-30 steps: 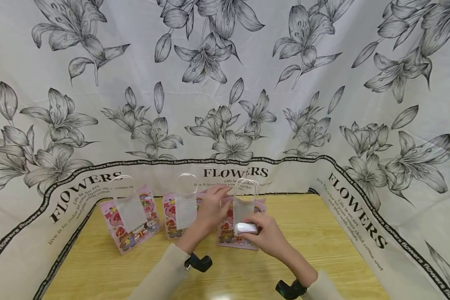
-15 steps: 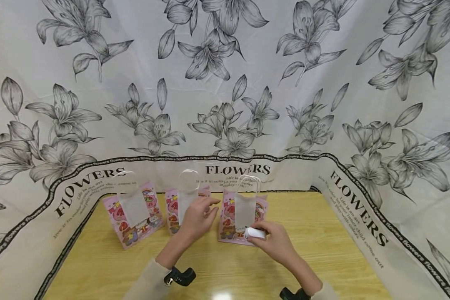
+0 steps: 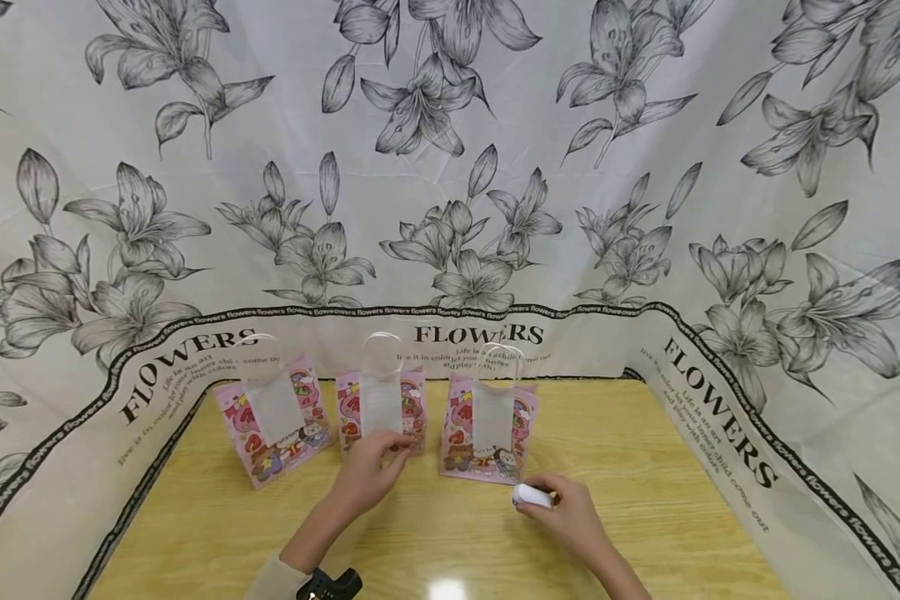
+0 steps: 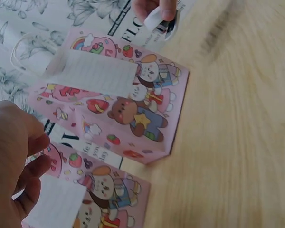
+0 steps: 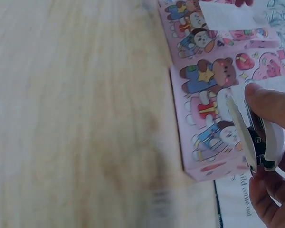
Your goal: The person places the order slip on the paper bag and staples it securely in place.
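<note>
My right hand (image 3: 573, 512) grips a small white stapler (image 3: 532, 497), just off the lower right corner of the right pink cartoon gift bag (image 3: 459, 425). The stapler's black inner part shows between its two white arms in the right wrist view. A white lined paper (image 3: 493, 417) lies against that bag's front, below the handle. My left hand (image 3: 366, 471) hovers before the middle gift bag (image 3: 350, 404), its fingers loosely bent around nothing. It covers the lower part of that bag's white paper (image 3: 381, 404).
A third pink gift bag (image 3: 251, 425), also with a white paper (image 3: 275, 412) on its front, stands at the left, turned at an angle. All stand on a wooden table (image 3: 645, 467). Behind rises a white flower-printed cloth (image 3: 450, 242).
Both hands have drawn away from the right bag. The left hand went left and down to the middle bag; the right hand moved right and toward me with the stapler.
</note>
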A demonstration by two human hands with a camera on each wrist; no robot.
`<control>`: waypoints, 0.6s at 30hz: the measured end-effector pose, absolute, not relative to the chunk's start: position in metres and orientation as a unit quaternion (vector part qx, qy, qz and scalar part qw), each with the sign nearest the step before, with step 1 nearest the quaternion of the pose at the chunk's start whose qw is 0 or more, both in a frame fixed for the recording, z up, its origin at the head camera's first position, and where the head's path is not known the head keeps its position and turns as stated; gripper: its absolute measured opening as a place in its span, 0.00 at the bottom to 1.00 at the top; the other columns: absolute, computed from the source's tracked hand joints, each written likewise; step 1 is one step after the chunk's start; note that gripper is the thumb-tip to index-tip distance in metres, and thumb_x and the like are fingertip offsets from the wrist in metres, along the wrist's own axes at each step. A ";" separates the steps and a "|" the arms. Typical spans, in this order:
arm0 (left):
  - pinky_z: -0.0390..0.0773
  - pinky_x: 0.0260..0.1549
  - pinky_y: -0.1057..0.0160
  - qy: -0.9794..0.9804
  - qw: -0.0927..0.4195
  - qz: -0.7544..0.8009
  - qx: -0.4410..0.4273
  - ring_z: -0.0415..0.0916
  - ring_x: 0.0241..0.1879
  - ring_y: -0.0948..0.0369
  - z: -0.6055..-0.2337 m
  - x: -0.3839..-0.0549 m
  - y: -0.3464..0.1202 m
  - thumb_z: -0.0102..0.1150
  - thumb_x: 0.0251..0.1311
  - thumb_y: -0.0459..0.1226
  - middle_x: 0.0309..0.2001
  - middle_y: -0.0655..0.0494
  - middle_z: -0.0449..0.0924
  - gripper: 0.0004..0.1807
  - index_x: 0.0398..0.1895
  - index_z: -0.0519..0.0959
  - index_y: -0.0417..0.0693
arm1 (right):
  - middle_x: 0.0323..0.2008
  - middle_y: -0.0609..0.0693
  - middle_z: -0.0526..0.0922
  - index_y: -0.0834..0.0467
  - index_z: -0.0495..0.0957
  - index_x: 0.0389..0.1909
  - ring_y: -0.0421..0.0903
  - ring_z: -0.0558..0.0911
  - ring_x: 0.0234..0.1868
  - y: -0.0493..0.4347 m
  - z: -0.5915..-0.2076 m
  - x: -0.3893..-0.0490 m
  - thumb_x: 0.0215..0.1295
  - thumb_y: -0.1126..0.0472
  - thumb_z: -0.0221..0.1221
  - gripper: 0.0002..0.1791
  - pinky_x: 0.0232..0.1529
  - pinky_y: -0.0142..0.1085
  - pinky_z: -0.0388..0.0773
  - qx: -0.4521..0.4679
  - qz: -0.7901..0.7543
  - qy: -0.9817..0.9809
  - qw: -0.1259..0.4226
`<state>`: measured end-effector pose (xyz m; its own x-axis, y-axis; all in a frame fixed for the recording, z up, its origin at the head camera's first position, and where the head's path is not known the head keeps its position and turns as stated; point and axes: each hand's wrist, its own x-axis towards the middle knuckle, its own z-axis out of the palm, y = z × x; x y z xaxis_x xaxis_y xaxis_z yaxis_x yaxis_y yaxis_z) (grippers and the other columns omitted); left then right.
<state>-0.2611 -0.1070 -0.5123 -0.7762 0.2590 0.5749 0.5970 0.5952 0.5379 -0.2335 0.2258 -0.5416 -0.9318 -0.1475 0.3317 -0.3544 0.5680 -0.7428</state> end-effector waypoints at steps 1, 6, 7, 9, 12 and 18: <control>0.78 0.31 0.65 -0.868 0.218 -0.376 -0.241 0.77 0.35 0.67 -0.515 -0.259 -0.110 0.65 0.60 0.31 0.36 0.62 0.83 0.08 0.41 0.85 0.48 | 0.30 0.39 0.83 0.49 0.84 0.33 0.37 0.79 0.31 0.227 -0.546 -0.233 0.45 0.61 0.76 0.14 0.28 0.32 0.76 0.136 0.442 -0.878 0.118; 0.77 0.30 0.65 -0.885 0.176 -0.378 -0.209 0.76 0.35 0.69 -0.527 -0.248 -0.122 0.64 0.61 0.33 0.37 0.61 0.83 0.07 0.41 0.85 0.53 | 0.29 0.37 0.82 0.47 0.84 0.32 0.36 0.79 0.31 0.233 -0.563 -0.229 0.43 0.61 0.78 0.15 0.30 0.31 0.75 0.092 0.439 -0.887 0.111; 0.77 0.30 0.66 -0.887 0.168 -0.380 -0.204 0.76 0.35 0.69 -0.529 -0.246 -0.124 0.64 0.61 0.33 0.37 0.60 0.84 0.08 0.41 0.85 0.53 | 0.29 0.37 0.82 0.47 0.84 0.32 0.36 0.79 0.31 0.234 -0.566 -0.229 0.43 0.60 0.78 0.15 0.30 0.31 0.75 0.087 0.442 -0.887 0.107; 0.77 0.30 0.66 -0.889 0.155 -0.383 -0.197 0.76 0.35 0.69 -0.533 -0.243 -0.128 0.64 0.62 0.33 0.37 0.61 0.84 0.08 0.41 0.85 0.54 | 0.29 0.38 0.82 0.47 0.83 0.32 0.36 0.79 0.31 0.236 -0.571 -0.229 0.42 0.60 0.78 0.16 0.31 0.31 0.75 0.079 0.448 -0.885 0.101; 0.77 0.29 0.64 -0.892 0.138 -0.384 -0.192 0.76 0.34 0.69 -0.538 -0.241 -0.133 0.63 0.63 0.34 0.37 0.61 0.84 0.07 0.41 0.85 0.55 | 0.29 0.39 0.82 0.48 0.83 0.32 0.37 0.79 0.31 0.239 -0.579 -0.230 0.41 0.61 0.78 0.16 0.31 0.32 0.76 0.074 0.456 -0.881 0.103; 0.77 0.30 0.64 -0.893 0.111 -0.394 -0.187 0.77 0.34 0.68 -0.548 -0.235 -0.144 0.62 0.63 0.33 0.36 0.57 0.85 0.06 0.39 0.86 0.50 | 0.27 0.38 0.82 0.49 0.83 0.31 0.36 0.79 0.29 0.245 -0.592 -0.231 0.41 0.63 0.78 0.16 0.29 0.31 0.75 0.083 0.447 -0.882 0.125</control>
<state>-0.2345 -0.1439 -0.5485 -0.9054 0.2466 0.3456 0.4215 0.6197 0.6620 -0.2313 0.2449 -0.5921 -0.9548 -0.0349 0.2953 -0.2588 0.5866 -0.7674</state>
